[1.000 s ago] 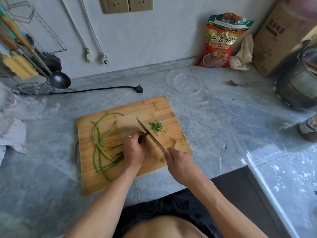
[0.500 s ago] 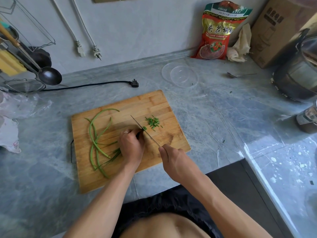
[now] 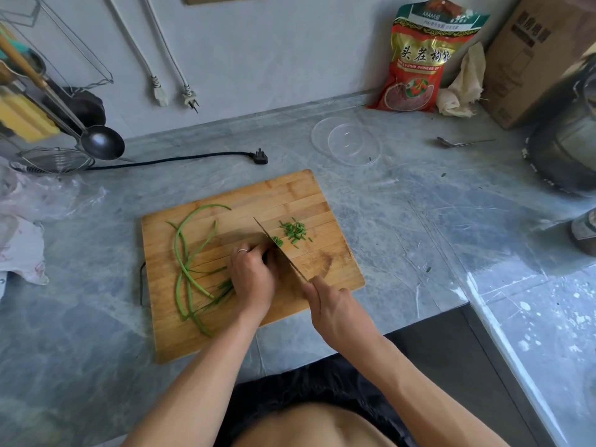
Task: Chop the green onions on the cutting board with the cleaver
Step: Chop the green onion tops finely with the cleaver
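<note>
**Chopping under way: one hand pins the bunch, the other works the blade**

The cutting board [image 3: 206, 330] lies on the grey counter [image 3: 403, 227] just in front of the person, turned at a slant so the blade can cross it along the line of the right forearm. The green onions [image 3: 183, 253] sprawl over the left half of the board, their long stalks looping away from the body while the gathered ends run under the left hand [image 3: 253, 275]. That hand sits on top of the bunch with its fingers curled down and close together, pressing the stalks onto the wood; the tips seem tucked back from the blade, probably to keep them clear of the edge, though the exact contact under the knuckles is hidden. A ring shows on one finger.

The cleaver [image 3: 280, 253] stands edge-down just beside those knuckles, seen almost edge-on. The right hand [image 3: 335, 312] wraps round its handle at the near edge of the board, fingers closed tight and the handle itself covered.

A small heap of chopped pieces [image 3: 295, 232] lies right of the blade, kept apart from the uncut stalks. Most of the length looks still uncut, so the job appears to be in its early part.
</note>
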